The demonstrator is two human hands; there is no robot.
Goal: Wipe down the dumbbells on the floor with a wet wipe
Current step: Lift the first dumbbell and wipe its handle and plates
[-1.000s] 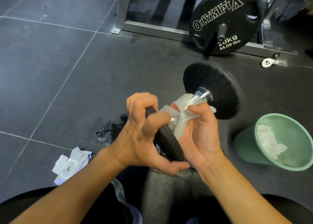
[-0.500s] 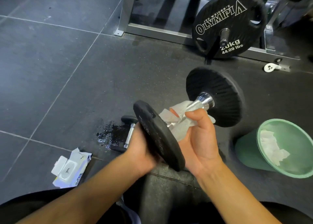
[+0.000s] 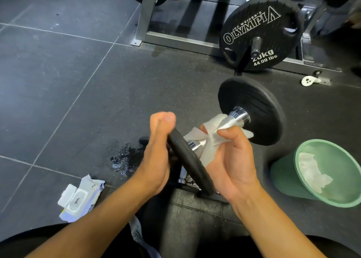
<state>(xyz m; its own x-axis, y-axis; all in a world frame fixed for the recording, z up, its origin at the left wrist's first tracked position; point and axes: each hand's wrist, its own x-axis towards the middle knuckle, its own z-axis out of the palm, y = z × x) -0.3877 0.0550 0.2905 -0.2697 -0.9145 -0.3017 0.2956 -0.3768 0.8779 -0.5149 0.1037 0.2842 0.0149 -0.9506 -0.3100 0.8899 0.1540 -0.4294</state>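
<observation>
Your L hand [image 3: 158,154] now curls over the near plate's rim, not under it, turning the dumbbell [image 3: 254,105] held off the floor betw. your hands, while your R hand [image 3: 232,164] fingers [image 3: 226,134] grip the wet wipe [image 3: 212,134] round the handle, so wiping's mid-way.

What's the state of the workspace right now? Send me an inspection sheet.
Surface: dark floor; wet patch left of centre.
Job's things: dumbbell held tilted in both hands; wet wipe wrapped round its handle; second dumbbell on the floor below, mostly hidden.
Clutter: wipes pack, lid open, at left; green bin at right, used wipes inside.
Hands: left hand grips the near plate; right hand holds the wipe round the handle.
Cables: nothing seen.
Surroundings: rack frame and 20 kg weight plate behind.
</observation>
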